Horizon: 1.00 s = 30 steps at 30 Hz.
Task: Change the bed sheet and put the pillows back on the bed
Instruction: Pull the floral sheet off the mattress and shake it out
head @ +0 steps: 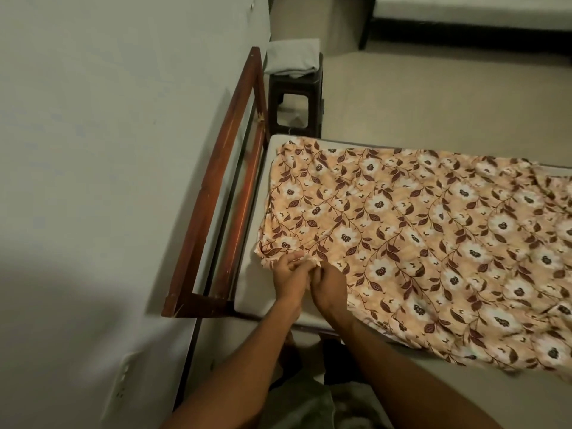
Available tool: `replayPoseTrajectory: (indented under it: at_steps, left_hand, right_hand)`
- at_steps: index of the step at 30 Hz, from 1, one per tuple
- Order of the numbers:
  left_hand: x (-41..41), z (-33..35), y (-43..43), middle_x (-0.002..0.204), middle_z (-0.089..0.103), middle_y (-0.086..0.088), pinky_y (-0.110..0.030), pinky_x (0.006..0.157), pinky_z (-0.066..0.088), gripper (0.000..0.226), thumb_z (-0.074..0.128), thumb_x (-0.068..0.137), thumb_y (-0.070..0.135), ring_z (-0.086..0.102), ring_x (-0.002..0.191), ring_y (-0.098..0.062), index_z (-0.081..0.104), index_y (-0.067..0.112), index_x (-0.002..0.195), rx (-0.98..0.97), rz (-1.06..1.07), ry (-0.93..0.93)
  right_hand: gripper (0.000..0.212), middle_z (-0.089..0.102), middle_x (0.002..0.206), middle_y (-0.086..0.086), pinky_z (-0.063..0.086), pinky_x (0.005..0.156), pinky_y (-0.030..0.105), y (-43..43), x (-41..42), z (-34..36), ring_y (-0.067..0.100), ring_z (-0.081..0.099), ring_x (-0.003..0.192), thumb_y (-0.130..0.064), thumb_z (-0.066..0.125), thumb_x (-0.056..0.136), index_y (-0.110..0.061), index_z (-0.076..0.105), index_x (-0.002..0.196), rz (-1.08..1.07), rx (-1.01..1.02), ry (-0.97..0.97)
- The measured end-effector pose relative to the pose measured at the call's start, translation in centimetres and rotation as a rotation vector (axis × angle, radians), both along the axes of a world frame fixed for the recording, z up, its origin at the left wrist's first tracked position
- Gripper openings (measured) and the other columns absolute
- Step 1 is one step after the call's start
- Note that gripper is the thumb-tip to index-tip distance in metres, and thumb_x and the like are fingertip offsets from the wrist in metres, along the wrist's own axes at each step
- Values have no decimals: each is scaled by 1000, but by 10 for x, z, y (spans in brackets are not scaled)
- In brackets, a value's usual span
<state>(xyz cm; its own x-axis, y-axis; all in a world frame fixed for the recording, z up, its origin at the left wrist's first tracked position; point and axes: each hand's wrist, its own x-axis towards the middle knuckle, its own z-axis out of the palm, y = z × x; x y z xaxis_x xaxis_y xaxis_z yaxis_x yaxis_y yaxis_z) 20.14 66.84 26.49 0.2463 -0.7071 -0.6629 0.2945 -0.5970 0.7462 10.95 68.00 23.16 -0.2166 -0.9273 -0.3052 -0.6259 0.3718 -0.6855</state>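
Floral sheet lies spread, untucked, over the mattress; left hand and right hand both pinch its near corner. Tucking and pillows seemingly remain.

A floral sheet lies rumpled over the bare white mattress.

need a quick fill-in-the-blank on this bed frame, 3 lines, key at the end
1. The left hand and the right hand both hold a corner of the ___.
2. The fabric spread over the mattress has a ___ print.
3. The folded grey cloth lies on a dark ___.

Missing words: sheet; floral; stool.
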Motion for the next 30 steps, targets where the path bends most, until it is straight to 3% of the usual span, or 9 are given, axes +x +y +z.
replayPoseTrajectory:
  at_steps: [4, 9, 12, 14, 16, 18, 23, 28, 30]
  left_hand:
    - [18, -12, 11, 100, 78, -14, -34, 71, 56, 14, 66, 95, 13, 71, 80, -22, 72, 10, 107, 157, 98, 68]
    - [28, -21, 25, 105, 78, -8, -39, 83, 54, 21, 62, 98, 20, 72, 94, -26, 71, 10, 115, 386, -50, 120]
    - [24, -18, 26, 109, 77, -10, -36, 78, 53, 28, 58, 101, 26, 73, 99, -29, 69, 9, 121, 396, -92, 180]
    - [17, -15, 23, 113, 77, -15, -38, 84, 53, 40, 52, 104, 40, 72, 100, -29, 69, 9, 124, 352, -133, 288]
    - [7, -11, 18, 117, 75, -16, -44, 96, 52, 54, 46, 105, 54, 70, 108, -31, 68, 9, 126, 276, -156, 438]
    - [-4, -2, 13, 118, 75, -16, -47, 98, 53, 58, 50, 101, 59, 68, 113, -31, 70, 10, 126, 203, -153, 520]
    - [-18, 12, -2, 120, 76, -10, -41, 109, 51, 58, 74, 88, 55, 69, 118, -23, 70, 12, 127, 192, -182, 491]
    - [-24, 11, -13, 112, 78, -8, -32, 86, 56, 45, 81, 85, 43, 70, 111, -22, 75, 16, 120, 261, -93, 408]
    - [-25, 12, -14, 110, 79, -9, -36, 90, 56, 44, 80, 86, 43, 70, 111, -23, 75, 14, 118, 277, -91, 409]
  right_hand:
    - [37, 60, 64, -6, 37, 55, 27, -12, -17, 9, 9, 52, 55, -31, 49, 110, -22, 64, 78, 46, -6, 20]
    - [51, 48, 51, -8, 27, 49, 26, -24, -35, 17, 9, 39, 45, -41, 54, 108, -27, 49, 59, 29, -62, 92]
    - [50, 46, 52, -8, 28, 49, 29, -29, -37, 21, 9, 37, 47, -39, 56, 107, -27, 46, 60, 55, -85, 64]
    - [48, 47, 53, -7, 31, 50, 32, -30, -38, 22, 10, 38, 49, -40, 55, 107, -26, 48, 62, 83, -93, 47]
    - [43, 55, 60, -7, 41, 53, 33, -27, -38, 23, 11, 47, 53, -41, 54, 107, -24, 57, 69, 150, -103, 42]
    - [35, 62, 78, -5, 52, 61, 33, -21, -37, 22, 11, 58, 66, -40, 52, 108, -21, 67, 82, 269, -111, 68]
    - [28, 54, 105, -5, 52, 59, 31, -6, -33, 23, 12, 53, 78, -33, 45, 104, -21, 70, 107, 553, -189, 221]
    - [27, 58, 126, 7, 51, 65, 38, -6, -34, 26, 23, 61, 83, -23, 50, 105, -14, 63, 126, 676, -84, 226]
    - [32, 58, 127, 7, 53, 68, 39, -7, -36, 27, 25, 64, 88, -23, 49, 106, -14, 57, 136, 700, -64, 197]
